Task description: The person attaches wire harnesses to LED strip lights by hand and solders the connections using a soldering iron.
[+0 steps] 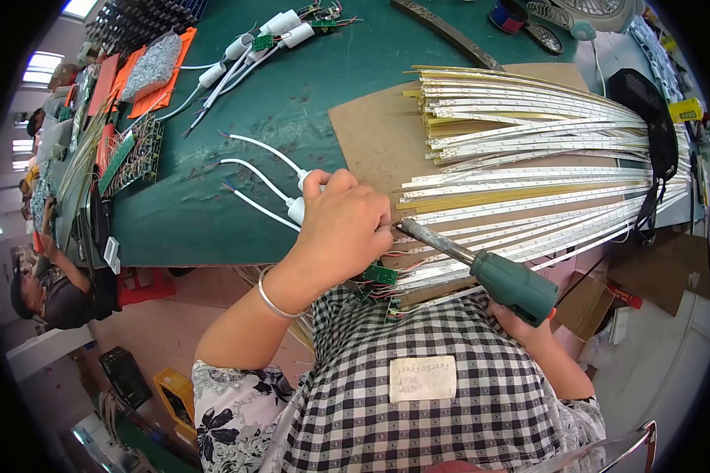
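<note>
My left hand [343,221] is closed, thumb and fingers pinched together over the ends of the LED strips [521,177]; what is between the fingers is hidden. Beside its knuckles lie white plastic end caps [297,210] with white cables [254,178] leading to the left. My right hand [521,325] is low, mostly hidden behind the green handle of a soldering iron [517,288], and appears wrapped round its grip. The iron's metal barrel points left, its tip close to my left thumb. Small green circuit boards [380,274] with thin wires hang at the table edge below.
Strips fan across brown cardboard [363,134] on the green table [237,236]. A black pouch [645,110] lies over their far right part. More capped cables [252,47], circuit boards [138,162], a bag [151,67], a solder spool [509,14] and a fan [596,12] surround them. Another person [63,284] sits left.
</note>
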{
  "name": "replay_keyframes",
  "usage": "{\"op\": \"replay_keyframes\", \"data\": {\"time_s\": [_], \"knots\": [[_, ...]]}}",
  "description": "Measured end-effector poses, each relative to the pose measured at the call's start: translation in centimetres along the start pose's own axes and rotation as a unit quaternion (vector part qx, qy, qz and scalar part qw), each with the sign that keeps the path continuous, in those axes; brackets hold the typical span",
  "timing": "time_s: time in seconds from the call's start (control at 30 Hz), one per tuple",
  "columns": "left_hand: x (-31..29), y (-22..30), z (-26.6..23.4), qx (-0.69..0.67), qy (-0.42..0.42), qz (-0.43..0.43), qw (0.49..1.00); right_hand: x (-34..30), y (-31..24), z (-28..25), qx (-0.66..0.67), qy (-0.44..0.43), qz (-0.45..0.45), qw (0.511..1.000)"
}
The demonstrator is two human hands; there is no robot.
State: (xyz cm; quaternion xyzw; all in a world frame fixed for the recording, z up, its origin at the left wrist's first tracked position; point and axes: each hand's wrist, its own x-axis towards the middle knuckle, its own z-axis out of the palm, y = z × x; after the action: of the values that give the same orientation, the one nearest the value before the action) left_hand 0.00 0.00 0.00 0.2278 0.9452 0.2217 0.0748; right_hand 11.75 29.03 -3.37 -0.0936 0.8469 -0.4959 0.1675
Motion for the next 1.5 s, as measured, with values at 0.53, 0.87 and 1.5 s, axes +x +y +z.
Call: {"op": "replay_keyframes", "data": {"time_s": [0.53, 0.87, 1.5], "knots": [[-0.1, 0.0, 0.0, 0.016, 0.007, -0.001, 1.000, 2.3, -3.9, 0.0, 0.367, 0.210, 0.037, 0.906], [-0.3, 0.4, 0.0, 0.042, 0.022, 0.009, 0.999, 2.8, -3.1, 0.3, 0.448, 0.186, -0.014, 0.875], [-0.5, 0.0, -0.5, 0.059, 0.004, 0.037, 0.998, 7.8, -3.6, 2.1, 0.520, 0.144, -0.056, 0.840]]}}
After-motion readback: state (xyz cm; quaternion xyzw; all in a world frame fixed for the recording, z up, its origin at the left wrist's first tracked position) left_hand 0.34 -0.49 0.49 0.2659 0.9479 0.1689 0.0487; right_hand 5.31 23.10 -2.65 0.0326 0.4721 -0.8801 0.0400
